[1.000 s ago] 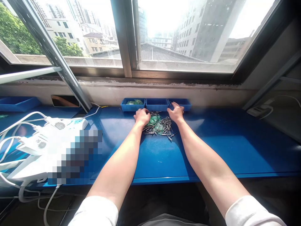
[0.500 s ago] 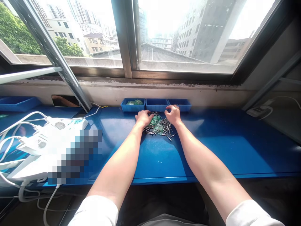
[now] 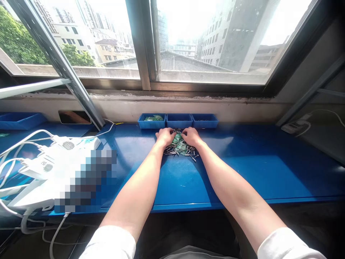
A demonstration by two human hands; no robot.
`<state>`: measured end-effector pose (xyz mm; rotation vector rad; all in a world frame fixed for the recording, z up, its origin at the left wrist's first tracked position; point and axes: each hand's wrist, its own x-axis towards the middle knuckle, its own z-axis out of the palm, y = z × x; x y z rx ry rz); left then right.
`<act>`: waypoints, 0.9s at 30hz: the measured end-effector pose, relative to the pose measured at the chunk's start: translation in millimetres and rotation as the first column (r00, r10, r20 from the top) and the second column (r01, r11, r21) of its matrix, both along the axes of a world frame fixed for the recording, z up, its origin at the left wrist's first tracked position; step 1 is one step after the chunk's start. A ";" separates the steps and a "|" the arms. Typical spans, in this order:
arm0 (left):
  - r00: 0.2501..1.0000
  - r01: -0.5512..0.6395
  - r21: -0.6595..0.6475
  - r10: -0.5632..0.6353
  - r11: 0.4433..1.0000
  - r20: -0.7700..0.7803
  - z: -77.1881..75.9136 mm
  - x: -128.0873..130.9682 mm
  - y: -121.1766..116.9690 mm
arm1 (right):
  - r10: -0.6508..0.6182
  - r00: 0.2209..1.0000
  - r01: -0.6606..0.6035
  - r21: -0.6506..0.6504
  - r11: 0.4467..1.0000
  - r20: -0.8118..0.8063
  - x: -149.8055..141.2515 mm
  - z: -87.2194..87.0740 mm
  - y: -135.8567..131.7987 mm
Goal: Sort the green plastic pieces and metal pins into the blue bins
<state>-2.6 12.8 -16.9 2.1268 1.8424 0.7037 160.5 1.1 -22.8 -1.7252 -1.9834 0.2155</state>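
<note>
Far L on the blue surface (image 3: 183, 187), a blue tray (image 3: 21, 125) sits near the wall, w/ white cables (image 3: 16, 144) in front of it running to plugs (image 3: 45, 163) in a bright white pwr strip (image 3: 87, 144); a dark, glossy slab (image 3: 74, 117) stands behind, next to a slanted metal post (image 3: 61, 64). Just R of the plugs lies a pixelated item (image 3: 91, 180), details unreadable, and beyond it, by the wall, a small yellow bit (image 3: 119, 123). Trees (image 3: 23, 39) & bldgs show thru the window (image 3: 147, 46), which spans most of the background. At ctr, three blue bins stand in a row agst the wall: the L bin (image 3: 152, 125) holds green packs (image 3: 154, 118). In front of it, the person's L hand (image 3: 165, 137), arm coming out of a white sleeve (image 3: 115, 241), rests at the L edge of a pile, fingers curled, thumb turned in; can't tell if it grips anything. The pile, metal pins (image 3: 194, 158) mixed w/ green packets (image 3: 180, 146), lies on the surface btwn the hands, just in front of the mid bin (image 3: 179, 123), whose inside is too shaded to read. At the pile's R edge is the R hand (image 3: 191, 137), likewise curled, thumb & fingers facing the L one; its grip can't be told either. Behind it, the R bin (image 3: 205, 124) holds small dark bits, too tiny to ID. Far R, a white adapter (image 3: 292, 126) w/ a cord sits by the wall in shade, near a 2nd slanted post (image 3: 304, 91).
</note>
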 end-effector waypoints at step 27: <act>0.819 0.161 0.135 -0.209 0.978 0.534 9.5 3.4 -5.5 | 0.142 0.675 0.006 0.198 0.980 -0.724 4.5 7.3 3.2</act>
